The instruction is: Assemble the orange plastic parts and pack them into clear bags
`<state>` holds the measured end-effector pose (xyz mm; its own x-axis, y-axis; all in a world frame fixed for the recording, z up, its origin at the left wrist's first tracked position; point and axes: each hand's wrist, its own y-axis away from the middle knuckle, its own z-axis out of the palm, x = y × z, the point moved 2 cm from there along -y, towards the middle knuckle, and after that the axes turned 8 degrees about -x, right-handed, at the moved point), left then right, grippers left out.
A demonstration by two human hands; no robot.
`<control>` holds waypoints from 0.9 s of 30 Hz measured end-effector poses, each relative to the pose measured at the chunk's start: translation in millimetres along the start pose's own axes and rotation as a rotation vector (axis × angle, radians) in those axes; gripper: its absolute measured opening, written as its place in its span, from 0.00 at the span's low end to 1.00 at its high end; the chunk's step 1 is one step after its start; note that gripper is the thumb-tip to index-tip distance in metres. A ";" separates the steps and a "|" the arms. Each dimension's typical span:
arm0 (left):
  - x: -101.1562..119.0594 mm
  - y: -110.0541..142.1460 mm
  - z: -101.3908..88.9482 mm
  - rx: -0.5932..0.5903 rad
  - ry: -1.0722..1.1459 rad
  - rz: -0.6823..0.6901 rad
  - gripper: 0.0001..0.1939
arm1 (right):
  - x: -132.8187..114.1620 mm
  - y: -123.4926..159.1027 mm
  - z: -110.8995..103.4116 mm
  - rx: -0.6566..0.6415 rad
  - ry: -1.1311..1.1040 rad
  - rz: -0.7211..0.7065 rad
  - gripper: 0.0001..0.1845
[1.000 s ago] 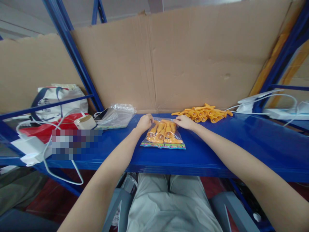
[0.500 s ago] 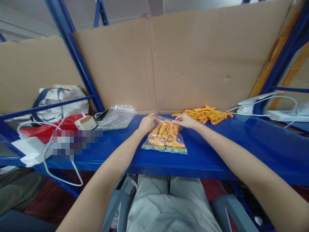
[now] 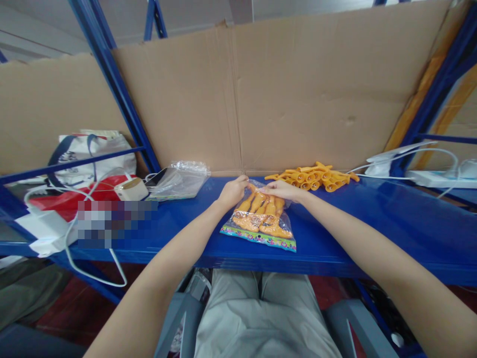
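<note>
A clear plastic bag (image 3: 261,236) with a colourful printed strip along its near edge lies on the blue shelf top. Inside it are several orange-yellow plastic pieces (image 3: 257,206), each with a long narrow body and a flared end. My left hand (image 3: 234,191) is closed on the bag's far left corner, fingers pinched. My right hand (image 3: 282,190) grips the bag's far right part, its thumb lying over the plastic. Beyond my right hand, a pile of loose orange-yellow pieces (image 3: 315,176) rests near the cardboard.
A stack of flat clear bags (image 3: 181,180) lies to the left. Further left are white cables, a white charger (image 3: 48,226), a red item (image 3: 67,204) and a cloth bag (image 3: 100,156). Tall cardboard (image 3: 316,89) stands behind the blue shelf (image 3: 391,223); a power strip (image 3: 443,178) is at right.
The filled bag has shifted slightly nearer and to the right, and it has tilted. My left hand moved right and my right hand moved left, so they are closer together.
</note>
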<state>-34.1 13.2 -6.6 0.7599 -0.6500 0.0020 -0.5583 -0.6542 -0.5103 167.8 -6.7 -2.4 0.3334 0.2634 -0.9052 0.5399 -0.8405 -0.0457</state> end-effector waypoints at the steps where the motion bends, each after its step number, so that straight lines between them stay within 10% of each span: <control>1: -0.5 -0.1 0.7 0.012 -0.010 0.017 0.16 | -0.3 1.4 1.8 -0.029 -0.061 0.030 0.15; 19: -46.7 8.8 -15.7 0.296 0.159 -0.203 0.14 | -8.6 5.0 -6.0 0.326 -0.500 0.154 0.07; 27: -51.5 7.5 -16.3 0.293 0.172 -0.219 0.12 | -28.7 12.9 -61.1 0.643 -0.715 -0.020 0.04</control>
<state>-82.8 35.5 3.5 0.7695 -0.5790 0.2696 -0.2516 -0.6627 -0.7053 212.4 3.8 48.9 -0.3363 0.1086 -0.9355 -0.0580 -0.9938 -0.0945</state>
